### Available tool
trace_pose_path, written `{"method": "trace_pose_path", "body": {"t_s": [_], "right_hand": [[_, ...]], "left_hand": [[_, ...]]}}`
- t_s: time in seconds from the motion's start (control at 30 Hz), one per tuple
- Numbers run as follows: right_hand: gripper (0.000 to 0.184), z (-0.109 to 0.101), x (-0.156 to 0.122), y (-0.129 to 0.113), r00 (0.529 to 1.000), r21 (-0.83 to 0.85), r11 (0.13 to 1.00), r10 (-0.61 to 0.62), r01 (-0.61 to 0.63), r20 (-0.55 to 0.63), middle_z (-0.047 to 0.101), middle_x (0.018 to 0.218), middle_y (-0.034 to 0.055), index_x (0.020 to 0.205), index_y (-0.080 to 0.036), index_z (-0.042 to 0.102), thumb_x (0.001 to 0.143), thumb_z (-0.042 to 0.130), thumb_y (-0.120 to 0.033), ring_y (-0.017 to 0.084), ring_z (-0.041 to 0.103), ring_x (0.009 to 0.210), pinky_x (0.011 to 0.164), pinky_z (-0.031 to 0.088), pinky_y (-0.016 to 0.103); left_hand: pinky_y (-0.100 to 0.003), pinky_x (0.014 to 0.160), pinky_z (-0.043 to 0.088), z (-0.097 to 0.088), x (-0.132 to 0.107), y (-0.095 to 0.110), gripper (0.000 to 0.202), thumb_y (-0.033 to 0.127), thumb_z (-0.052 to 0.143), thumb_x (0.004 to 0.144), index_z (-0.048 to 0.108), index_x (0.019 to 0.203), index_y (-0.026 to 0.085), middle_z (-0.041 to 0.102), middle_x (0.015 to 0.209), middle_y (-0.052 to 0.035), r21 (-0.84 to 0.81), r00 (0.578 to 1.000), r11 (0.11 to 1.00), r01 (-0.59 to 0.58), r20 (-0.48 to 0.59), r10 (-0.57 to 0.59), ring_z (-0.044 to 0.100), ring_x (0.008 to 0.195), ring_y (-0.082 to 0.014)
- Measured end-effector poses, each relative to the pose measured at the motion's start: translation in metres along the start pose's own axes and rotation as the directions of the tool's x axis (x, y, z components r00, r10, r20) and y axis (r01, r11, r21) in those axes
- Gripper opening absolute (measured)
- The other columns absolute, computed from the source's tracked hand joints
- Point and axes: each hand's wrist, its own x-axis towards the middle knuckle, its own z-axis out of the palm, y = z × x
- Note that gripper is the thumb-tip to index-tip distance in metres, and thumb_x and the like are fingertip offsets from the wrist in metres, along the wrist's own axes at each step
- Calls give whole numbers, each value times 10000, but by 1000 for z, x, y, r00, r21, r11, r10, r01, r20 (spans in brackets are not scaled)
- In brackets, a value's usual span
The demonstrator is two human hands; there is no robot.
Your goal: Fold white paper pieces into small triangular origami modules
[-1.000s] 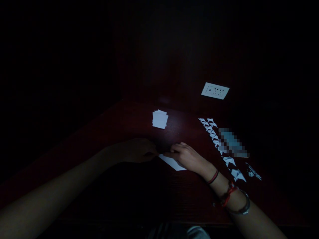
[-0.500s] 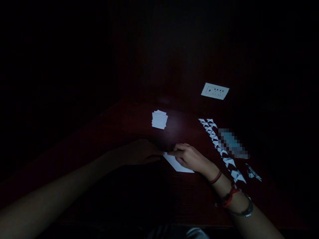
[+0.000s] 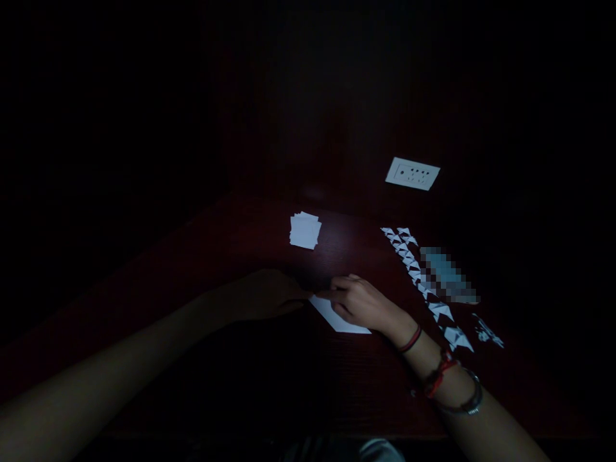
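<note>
A folded piece of white paper [image 3: 341, 322] lies flat on the dark red table in front of me. My right hand [image 3: 362, 301] rests over it, index finger stretched to the paper's upper left corner and the other fingers curled. Deep in shadow, my left hand [image 3: 275, 295] holds the same corner with its fingertips, meeting the right index finger there. The left thumb shows faintly below its index finger. Part of the paper is covered by my right hand.
A stack of white paper squares [image 3: 305, 231] lies farther back. On the right runs a line of small folded paper pieces [image 3: 409, 262], beside a blurred-out bluish object [image 3: 448, 274] and some white scraps [image 3: 488, 331]. A socket plate [image 3: 412, 174] is on the wall.
My right index fingertip has slid slightly left along the paper's corner, nearer the left fingertips. The whole view has shifted a little; otherwise the hands and paper keep their places.
</note>
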Motion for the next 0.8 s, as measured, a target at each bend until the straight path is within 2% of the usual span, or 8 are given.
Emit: {"method": "trace_pose_path", "body": {"t_s": [0.17,0.33,0.53,0.8], "right_hand": [[324,-3,0,-2,1000,-13,1000,-11,11,4,545,791,32,1110,-207,557,820,417,-168,129,498,732,752,329,284],[302,-8,-3,-2,1000,-17,1000,-10,10,8,554,775,28,1074,-207,581,813,433,-177,131,501,731,755,324,291],[260,-12,-7,-1,999,-18,1000,14,-13,33,564,773,34,988,-183,619,822,421,-208,143,505,745,765,329,297],[234,-16,-11,1,998,26,999,18,-19,55,587,798,35,941,-188,628,813,432,-197,148,515,784,782,340,297]], "left_hand": [[-250,682,391,-1,-2,-2,307,252,402,867,491,1152,324,617,1022,24,-32,1000,999,21,7,-21,589,810,-159],[-235,631,388,-1,-4,-4,341,251,408,854,474,1176,341,646,938,21,-12,999,999,52,12,-52,591,703,-142],[-250,715,393,-4,-8,-6,361,235,420,843,462,1181,357,601,1066,27,-32,997,997,68,29,-67,579,862,-162],[-260,712,404,-6,-10,-9,397,207,424,831,443,1190,375,604,1061,44,-43,995,996,84,60,-81,588,840,-160]]}}
